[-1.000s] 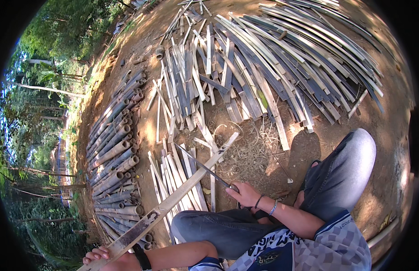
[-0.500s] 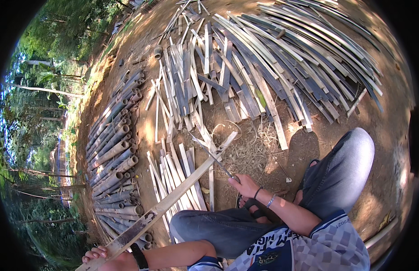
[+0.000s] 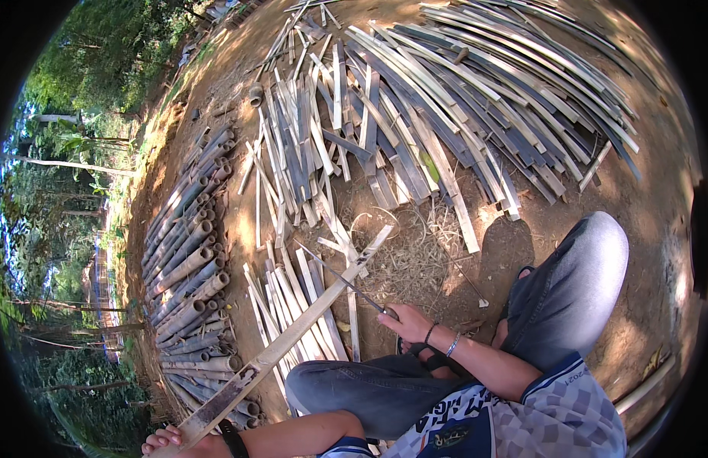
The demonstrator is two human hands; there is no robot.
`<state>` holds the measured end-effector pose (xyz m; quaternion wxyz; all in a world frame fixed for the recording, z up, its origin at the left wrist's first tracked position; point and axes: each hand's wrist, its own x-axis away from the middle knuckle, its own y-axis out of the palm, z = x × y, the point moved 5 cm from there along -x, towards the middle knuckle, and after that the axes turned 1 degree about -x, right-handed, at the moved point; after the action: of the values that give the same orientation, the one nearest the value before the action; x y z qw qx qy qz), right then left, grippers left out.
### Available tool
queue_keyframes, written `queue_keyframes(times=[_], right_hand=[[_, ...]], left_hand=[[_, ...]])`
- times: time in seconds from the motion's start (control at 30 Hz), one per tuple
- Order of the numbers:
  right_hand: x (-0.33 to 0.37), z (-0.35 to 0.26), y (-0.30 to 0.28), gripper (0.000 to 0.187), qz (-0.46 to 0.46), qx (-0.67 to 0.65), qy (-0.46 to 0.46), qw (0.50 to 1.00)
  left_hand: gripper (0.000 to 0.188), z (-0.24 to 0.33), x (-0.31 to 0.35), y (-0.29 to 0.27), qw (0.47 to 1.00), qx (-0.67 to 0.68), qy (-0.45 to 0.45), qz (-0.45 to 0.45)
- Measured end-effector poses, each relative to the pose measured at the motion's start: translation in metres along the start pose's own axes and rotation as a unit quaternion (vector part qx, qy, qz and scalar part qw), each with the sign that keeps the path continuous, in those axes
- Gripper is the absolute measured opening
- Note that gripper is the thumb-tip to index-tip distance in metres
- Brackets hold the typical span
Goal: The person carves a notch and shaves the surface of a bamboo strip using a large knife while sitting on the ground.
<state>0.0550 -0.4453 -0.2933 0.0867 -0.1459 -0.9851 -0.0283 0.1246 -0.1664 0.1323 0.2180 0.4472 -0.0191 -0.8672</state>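
A long split bamboo strip (image 3: 293, 332) runs slantwise from the lower left up to the middle, pale with a dark patch near its lower end. My left hand (image 3: 175, 441) is wrapped round that lower end. In my right hand (image 3: 409, 322) is the dark handle of a long thin-bladed knife (image 3: 346, 282). The blade crosses the strip near its upper part, pointing up and left; whether it touches the strip I cannot tell. Below the strip, several pale bamboo strips (image 3: 302, 305) lie side by side on the ground.
A stack of round bamboo poles (image 3: 190, 267) lies at the left. Large fanned piles of split strips (image 3: 476, 107) cover the far ground. Thin shavings (image 3: 415, 259) litter the dirt before my bent legs (image 3: 568, 290). A pole (image 3: 648, 385) lies at the lower right.
The knife has shifted left and slightly down along the strip, its blade now reaching further past it. My right hand has moved a little left and down. My left hand keeps its grip.
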Motion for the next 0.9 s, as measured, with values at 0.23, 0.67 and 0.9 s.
queue_keyframes(times=[0.23,0.67,0.9], right_hand=[[-0.01,0.033,-0.001,0.048,0.009,0.029,0.05,0.998],[-0.006,0.032,0.001,0.051,0.005,0.028,0.02,0.999],[-0.016,0.05,-0.013,0.051,0.065,-0.004,0.115,0.991]], left_hand=[[0.067,0.008,0.01,0.011,1.0,0.002,0.005,0.016],[0.038,-0.003,0.0,0.007,0.853,0.47,-0.048,-0.223],[0.031,0.0,0.002,0.012,0.548,0.762,-0.198,-0.284]])
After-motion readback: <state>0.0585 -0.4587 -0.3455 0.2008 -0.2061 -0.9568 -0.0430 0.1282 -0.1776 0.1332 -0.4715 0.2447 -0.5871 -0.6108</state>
